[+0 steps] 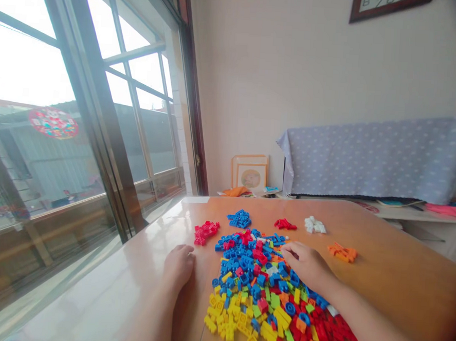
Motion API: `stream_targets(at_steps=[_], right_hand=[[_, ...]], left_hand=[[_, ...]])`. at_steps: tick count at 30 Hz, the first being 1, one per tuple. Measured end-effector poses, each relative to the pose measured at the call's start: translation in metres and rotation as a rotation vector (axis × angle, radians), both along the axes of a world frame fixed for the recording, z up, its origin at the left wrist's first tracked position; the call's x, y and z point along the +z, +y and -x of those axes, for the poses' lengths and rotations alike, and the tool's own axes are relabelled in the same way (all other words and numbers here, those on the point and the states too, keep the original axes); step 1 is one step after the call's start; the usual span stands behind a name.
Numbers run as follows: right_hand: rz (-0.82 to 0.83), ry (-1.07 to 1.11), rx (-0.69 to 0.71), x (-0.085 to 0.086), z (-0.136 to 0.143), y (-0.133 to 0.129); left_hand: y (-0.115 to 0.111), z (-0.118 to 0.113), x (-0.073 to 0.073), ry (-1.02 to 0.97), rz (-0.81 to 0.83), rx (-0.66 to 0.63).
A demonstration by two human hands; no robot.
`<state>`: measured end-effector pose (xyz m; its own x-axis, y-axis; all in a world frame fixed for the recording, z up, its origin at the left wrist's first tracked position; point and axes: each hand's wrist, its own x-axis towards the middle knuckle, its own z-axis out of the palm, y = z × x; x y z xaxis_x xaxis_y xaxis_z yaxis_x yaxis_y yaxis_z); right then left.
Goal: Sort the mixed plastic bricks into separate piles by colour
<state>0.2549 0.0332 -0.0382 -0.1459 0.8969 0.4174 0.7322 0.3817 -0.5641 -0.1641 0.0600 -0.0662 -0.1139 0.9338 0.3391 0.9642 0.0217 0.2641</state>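
A big mixed pile of toy building bricks (252, 280) lies on the wooden table, with blue at the far end, yellow at the near left and red at the near right. My right hand (303, 260) is over the pile's right edge, its fingers bent and pinched together beside blue bricks. Whatever is between those fingertips is too small to make out. Left of the pile, my left hand (179, 264) rests on the tabletop with curled fingers, apart from the bricks. No brick shows in it.
Small sorted heaps lie beyond the pile: pink bricks (205, 233), blue bricks (239, 218), red bricks (285, 224), white bricks (315, 225) and orange bricks (342, 252). A window (139, 98) is on the left. Behind the table (391, 273) stand a framed picture (250, 174) and a cloth-covered object (375, 159).
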Motion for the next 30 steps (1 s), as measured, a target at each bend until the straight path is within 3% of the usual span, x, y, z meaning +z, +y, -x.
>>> stream_targets(at_steps=[6, 12, 17, 22, 26, 30], right_hand=[[0.013, -0.008, -0.027, 0.001, 0.001, -0.001], [0.049, 0.105, -0.054, 0.002, -0.009, 0.004], [0.083, 0.240, -0.124, 0.005, -0.030, 0.014], [0.134, 0.251, -0.126, 0.006, -0.045, 0.020], [0.182, 0.222, -0.080, 0.003, -0.044, 0.020], [0.250, 0.153, 0.020, 0.002, -0.033, 0.013]], left_hand=[[-0.006, -0.015, 0.010, 0.044, -0.105, -0.023], [-0.020, -0.045, 0.034, -0.020, -0.221, -0.226], [-0.036, -0.075, 0.063, -0.092, -0.077, -0.389], [-0.050, -0.106, 0.087, -0.085, 0.196, -0.431], [-0.053, -0.131, 0.091, -0.089, 0.264, -0.456], [-0.052, -0.150, 0.080, -0.094, 0.222, -0.521]])
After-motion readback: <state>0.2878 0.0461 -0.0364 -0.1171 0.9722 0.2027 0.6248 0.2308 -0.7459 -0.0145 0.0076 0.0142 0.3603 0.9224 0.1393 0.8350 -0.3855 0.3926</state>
